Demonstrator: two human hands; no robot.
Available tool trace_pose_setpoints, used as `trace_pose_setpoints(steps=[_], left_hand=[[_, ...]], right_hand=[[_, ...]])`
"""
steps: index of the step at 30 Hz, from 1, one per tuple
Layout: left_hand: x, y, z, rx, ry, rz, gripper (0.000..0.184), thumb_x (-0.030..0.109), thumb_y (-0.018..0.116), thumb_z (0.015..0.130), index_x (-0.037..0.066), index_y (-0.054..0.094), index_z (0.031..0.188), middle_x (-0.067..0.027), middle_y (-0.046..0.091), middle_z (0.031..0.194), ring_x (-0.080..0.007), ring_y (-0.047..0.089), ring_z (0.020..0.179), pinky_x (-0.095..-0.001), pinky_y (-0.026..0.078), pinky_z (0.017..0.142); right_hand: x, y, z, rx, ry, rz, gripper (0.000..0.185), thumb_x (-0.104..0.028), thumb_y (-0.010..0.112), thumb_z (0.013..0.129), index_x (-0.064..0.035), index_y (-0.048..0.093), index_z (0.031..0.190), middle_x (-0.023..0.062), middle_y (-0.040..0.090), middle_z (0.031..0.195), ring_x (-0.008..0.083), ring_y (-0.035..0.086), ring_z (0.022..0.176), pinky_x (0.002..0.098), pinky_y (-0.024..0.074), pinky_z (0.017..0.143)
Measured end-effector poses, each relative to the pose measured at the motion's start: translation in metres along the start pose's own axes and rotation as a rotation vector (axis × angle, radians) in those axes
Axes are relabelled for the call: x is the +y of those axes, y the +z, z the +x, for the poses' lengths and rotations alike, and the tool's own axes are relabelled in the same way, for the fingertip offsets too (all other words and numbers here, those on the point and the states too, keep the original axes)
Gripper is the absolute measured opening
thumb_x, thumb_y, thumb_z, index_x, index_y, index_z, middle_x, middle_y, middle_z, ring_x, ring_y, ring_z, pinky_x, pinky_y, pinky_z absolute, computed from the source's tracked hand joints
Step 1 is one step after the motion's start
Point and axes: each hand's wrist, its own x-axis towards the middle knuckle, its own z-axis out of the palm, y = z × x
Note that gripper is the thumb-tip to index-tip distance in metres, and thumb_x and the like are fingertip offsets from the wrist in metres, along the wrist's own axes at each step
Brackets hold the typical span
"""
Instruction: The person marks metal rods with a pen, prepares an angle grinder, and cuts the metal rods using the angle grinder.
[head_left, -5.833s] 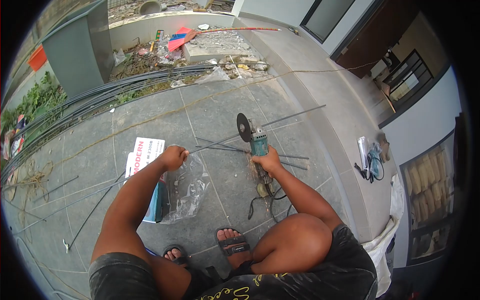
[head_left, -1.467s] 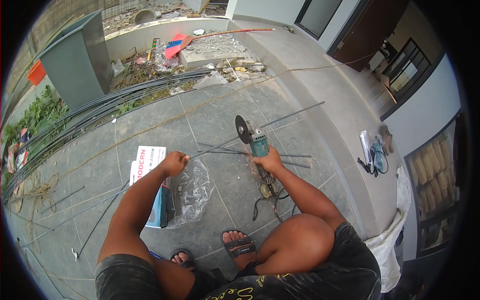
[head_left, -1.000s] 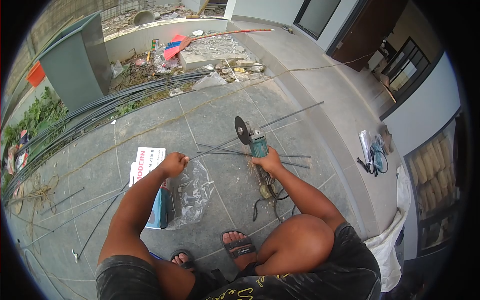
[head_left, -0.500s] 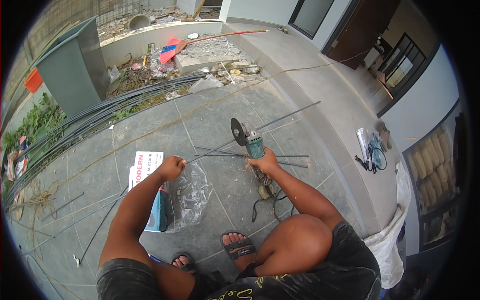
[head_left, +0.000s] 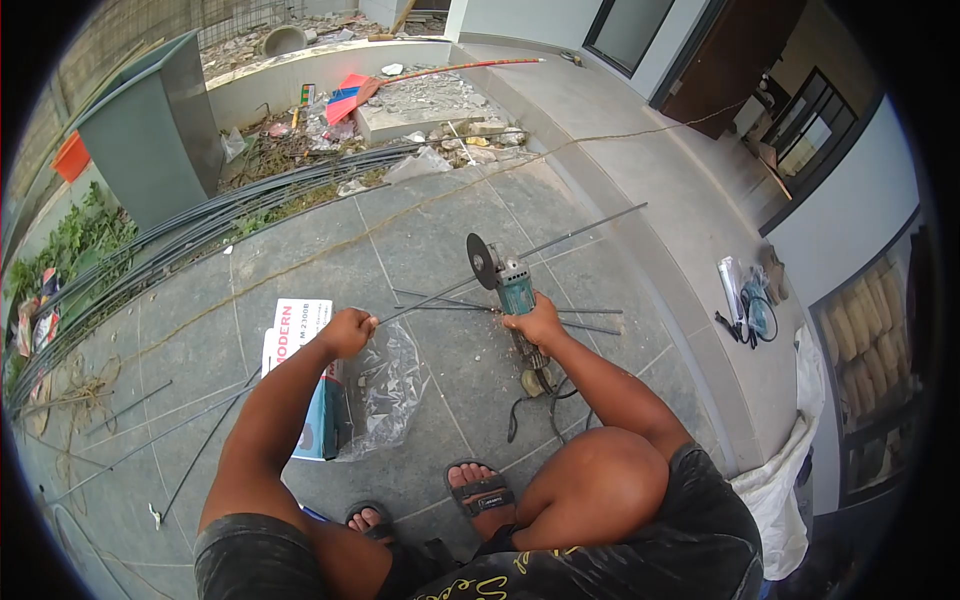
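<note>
My left hand (head_left: pixel 348 332) is closed around a long thin steel rod (head_left: pixel 430 298), which runs slantwise across the paving. My right hand (head_left: pixel 535 325) grips the teal body of an angle grinder (head_left: pixel 515 290). Its dark cutting disc (head_left: pixel 482 261) stands upright at the rod; whether the edge touches it I cannot tell. Small orange flecks show by the grinder's body. Beneath lie shorter cut rods (head_left: pixel 590 326), crossing one another. Below my left hand is a printed MODERN box (head_left: pixel 312 420) beside a clear plastic bag (head_left: pixel 385 400).
A bundle of long rods (head_left: pixel 290 190) lies along the rubble strip. A power cord (head_left: pixel 545 400) curls near my right knee. At right, a step (head_left: pixel 650 190) holds another corded tool (head_left: pixel 755 300). A tall grey bin (head_left: pixel 155 135) stands at the upper left.
The view has shifted slightly. Both hands keep the same hold on the rod and the grinder, with hardly any visible movement.
</note>
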Motion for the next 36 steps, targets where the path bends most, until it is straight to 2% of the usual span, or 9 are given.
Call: trace_pose_setpoints(steps=[5,14,16,17,23,25,30,32,36], left_hand=[[0.004,-0.001,-0.002,-0.029,-0.060,-0.036,0.039,0.031,0.050,0.100,-0.001,0.066,0.083,-0.0160,0.066,0.074,-0.0272,0.064,0.075,-0.0406,0.049,0.075],[-0.006,0.001,0.001,0.026,0.039,-0.009,0.037,0.031,0.055,0.099,-0.001,0.069,0.088,-0.0157,0.067,0.075,-0.0252,0.065,0.073,-0.0391,0.050,0.073],[-0.006,0.000,-0.001,0.032,0.036,-0.021,0.036,0.033,0.059,0.098,0.000,0.071,0.090,-0.0156,0.072,0.082,-0.0261,0.069,0.079,-0.0373,0.052,0.076],[-0.006,-0.001,-0.002,0.032,0.034,-0.022,0.036,0.033,0.059,0.098,0.000,0.071,0.090,-0.0156,0.072,0.082,-0.0261,0.069,0.079,-0.0373,0.052,0.076],[0.003,-0.001,-0.008,0.050,-0.038,-0.065,0.032,0.032,0.069,0.093,0.001,0.075,0.100,-0.0148,0.073,0.081,-0.0202,0.069,0.075,-0.0357,0.053,0.072],[0.004,0.000,-0.010,0.076,-0.022,-0.074,0.031,0.029,0.071,0.091,0.000,0.075,0.101,-0.0127,0.071,0.073,-0.0162,0.065,0.068,-0.0358,0.052,0.067],[0.006,0.002,-0.013,0.104,-0.004,-0.048,0.029,0.028,0.071,0.092,0.000,0.075,0.101,-0.0144,0.071,0.074,-0.0167,0.065,0.068,-0.0358,0.052,0.068],[0.004,0.003,-0.012,0.108,0.002,-0.047,0.029,0.027,0.070,0.092,0.001,0.074,0.102,-0.0150,0.071,0.074,-0.0170,0.065,0.068,-0.0360,0.052,0.068],[0.004,0.003,-0.011,0.110,0.011,-0.044,0.028,0.026,0.070,0.091,0.001,0.074,0.102,-0.0162,0.070,0.074,-0.0173,0.066,0.068,-0.0364,0.051,0.069]], right_hand=[[0.007,0.001,0.004,-0.010,-0.025,0.017,0.056,-0.017,0.086,0.062,-0.0004,0.064,0.111,0.0130,0.071,0.101,0.0240,0.068,0.091,0.0359,0.0527,0.083],[-0.008,-0.010,0.008,0.046,-0.029,0.102,0.050,-0.012,0.082,0.065,-0.0001,0.063,0.109,0.0109,0.070,0.099,0.0230,0.068,0.087,0.0353,0.0532,0.080],[-0.015,-0.017,0.010,0.070,-0.033,0.231,0.039,-0.005,0.078,0.069,-0.0034,0.061,0.104,0.0049,0.066,0.090,0.0173,0.064,0.076,0.0345,0.0531,0.072],[-0.017,-0.021,0.009,0.062,-0.008,0.237,0.043,-0.009,0.080,0.067,-0.0010,0.062,0.106,0.0095,0.068,0.094,0.0204,0.066,0.083,0.0350,0.0530,0.076],[-0.012,-0.021,0.002,0.050,-0.038,0.140,0.050,-0.010,0.081,0.066,0.0008,0.062,0.111,0.0110,0.069,0.098,0.0222,0.067,0.087,0.0352,0.0532,0.079],[-0.012,-0.017,-0.002,0.036,-0.020,0.120,0.052,-0.010,0.082,0.065,0.0009,0.062,0.112,0.0117,0.070,0.099,0.0229,0.068,0.089,0.0354,0.0532,0.080],[-0.009,-0.010,-0.005,0.012,-0.039,0.045,0.045,-0.009,0.081,0.066,-0.0014,0.062,0.106,0.0075,0.067,0.093,0.0199,0.065,0.082,0.0345,0.0524,0.077],[-0.007,-0.009,-0.004,-0.006,-0.016,-0.003,0.056,-0.012,0.084,0.064,0.0004,0.062,0.114,0.0137,0.070,0.103,0.0244,0.068,0.093,0.0353,0.0533,0.083],[-0.006,-0.010,-0.002,-0.011,0.002,-0.004,0.056,-0.012,0.084,0.064,0.0006,0.062,0.114,0.0136,0.070,0.103,0.0247,0.069,0.093,0.0356,0.0535,0.083]])
